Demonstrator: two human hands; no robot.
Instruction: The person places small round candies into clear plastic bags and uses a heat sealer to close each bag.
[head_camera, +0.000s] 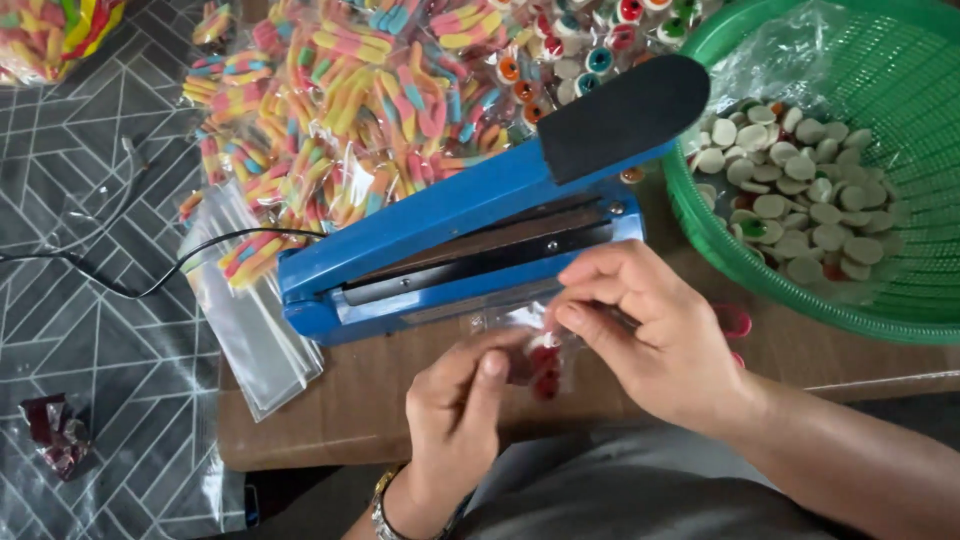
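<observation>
Both hands pinch a small clear bag (535, 350) of red candies just near of the blue heat sealer (470, 235): left hand (455, 415) and right hand (650, 335) clamped on it. Bag mouth looks ready for sealing; feeding it squarely between the raised bars seems needed.

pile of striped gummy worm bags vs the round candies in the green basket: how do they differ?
Shape: the gummy worm bags hold long, thin pieces; the round candies are flat discs.
Colour: the worms are striped pink, yellow, orange and blue; the discs are mostly pale off-white, with a few red or green spots.
Packing: the worms sit in small clear bags piled behind the blue sealer; the discs lie loose in the green basket.
Both are untouched by either hand.
</observation>
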